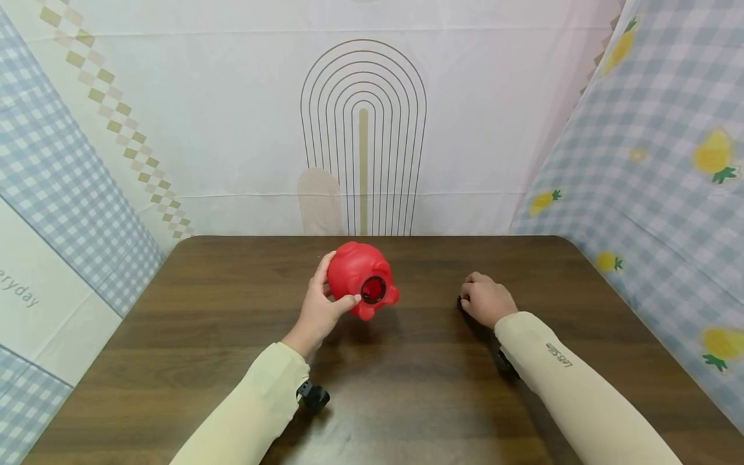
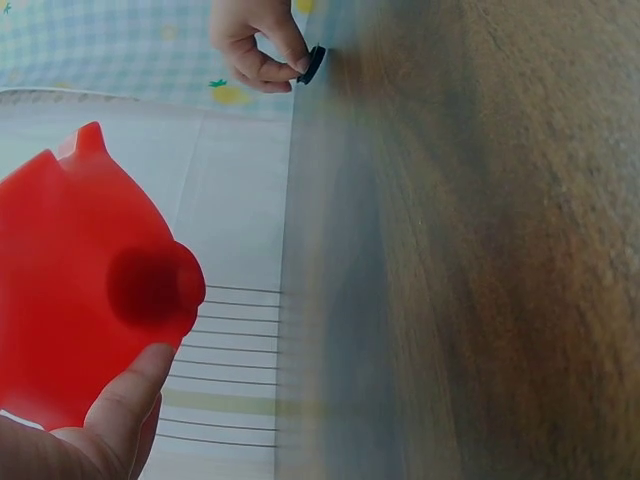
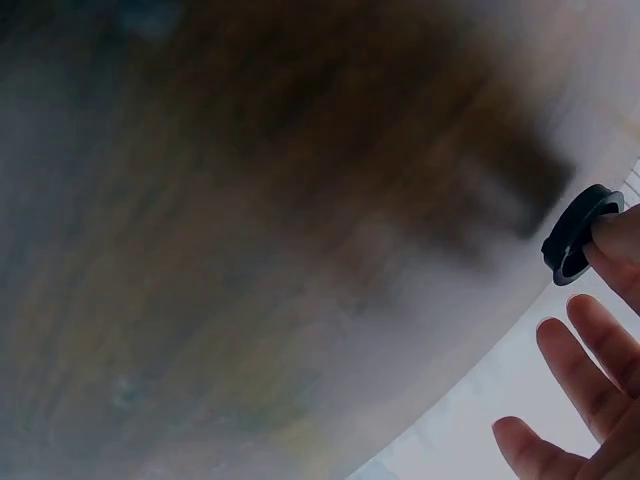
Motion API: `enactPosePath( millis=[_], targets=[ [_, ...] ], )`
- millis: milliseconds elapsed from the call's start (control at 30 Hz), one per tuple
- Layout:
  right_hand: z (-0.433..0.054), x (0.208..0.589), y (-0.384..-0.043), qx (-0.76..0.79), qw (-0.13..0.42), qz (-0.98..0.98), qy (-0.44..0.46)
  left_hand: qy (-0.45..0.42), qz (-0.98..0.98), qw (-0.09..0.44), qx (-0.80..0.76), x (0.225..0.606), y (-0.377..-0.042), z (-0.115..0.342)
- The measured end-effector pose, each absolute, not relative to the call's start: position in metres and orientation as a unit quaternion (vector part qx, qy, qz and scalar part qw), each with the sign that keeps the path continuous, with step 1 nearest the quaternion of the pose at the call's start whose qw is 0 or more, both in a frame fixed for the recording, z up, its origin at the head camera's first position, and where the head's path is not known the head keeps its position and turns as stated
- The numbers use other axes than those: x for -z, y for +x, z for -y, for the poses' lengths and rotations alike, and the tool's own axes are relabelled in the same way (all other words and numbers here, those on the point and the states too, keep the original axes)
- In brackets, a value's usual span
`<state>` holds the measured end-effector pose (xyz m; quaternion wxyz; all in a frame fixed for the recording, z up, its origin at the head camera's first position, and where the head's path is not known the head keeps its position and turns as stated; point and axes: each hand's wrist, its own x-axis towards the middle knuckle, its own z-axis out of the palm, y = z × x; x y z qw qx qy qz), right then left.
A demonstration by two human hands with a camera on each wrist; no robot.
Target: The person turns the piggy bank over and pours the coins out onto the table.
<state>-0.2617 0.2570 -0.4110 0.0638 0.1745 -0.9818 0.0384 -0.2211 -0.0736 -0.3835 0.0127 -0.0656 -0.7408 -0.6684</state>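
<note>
Broadly, a white cloth with thin arched lines hangs across the far side, and a checked cloth with yellow fruit covers the right. Below them spreads a dark wooden table, and over it reach two pale sleeves, one from the near left and one from the near right. Next in size comes a hollow red container with small rounded bumps, held above the far middle part of the tabletop, a shadow beneath it. It sits at the far right end of the left hand, which grasps it, fingers round its left side and thumb along the near side; the right hand is well apart, off to the container's right and low over the table. That right hand pinches a black cap, its thumb against the cap and three other fingers spread apart from it in the right wrist view. A small black device is strapped at the left wrist. Smaller again, the container's dark-rimmed round opening faces the near right, the left thumb's tip just beside its rim. The cap, at the right hand's left edge, is close to the tabletop; whether they touch, I cannot tell.
</note>
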Motion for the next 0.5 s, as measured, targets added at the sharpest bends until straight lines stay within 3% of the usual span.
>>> enactPosePath(
  millis=[500],
  targets=[
    [-0.2637,0.4174,-0.2647,-0.055,0.031,0.985,0.158,-0.071,0.739,0.007,0.67,0.3831,-0.2204,0.0742]
  ],
)
